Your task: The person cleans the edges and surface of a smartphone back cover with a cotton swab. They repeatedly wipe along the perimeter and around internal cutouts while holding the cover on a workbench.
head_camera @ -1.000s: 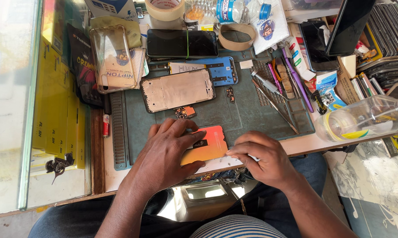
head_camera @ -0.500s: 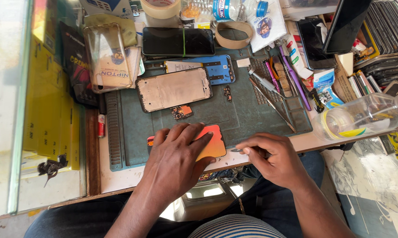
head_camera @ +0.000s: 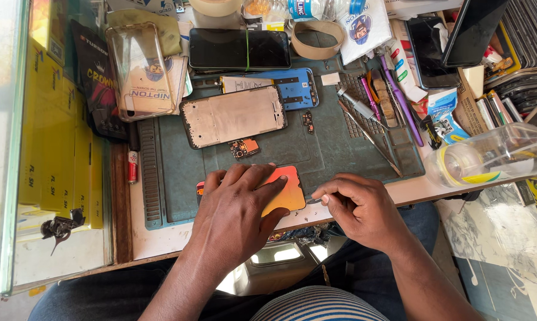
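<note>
One green mat (head_camera: 340, 151) on bench, near edge just past hands. One bare phone frame (head_camera: 233, 116), one blue phone (head_camera: 292, 86), one dark phone (head_camera: 239, 49), one clear bottle (head_camera: 494, 156) at right, two small boards (head_camera: 245, 147). Open mat between frame and hands. Orange phone (head_camera: 286, 190) at mat's near edge: left hand (head_camera: 236, 217) flat on it, pressing; right hand (head_camera: 360, 208) pinching thin tool (head_camera: 313, 201) at its right edge. Since earlier frame: phone lies flatter, more covered.

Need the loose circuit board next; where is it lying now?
The small circuit board lies on the green work mat, just below the bare phone frame, above the left hand.
</note>
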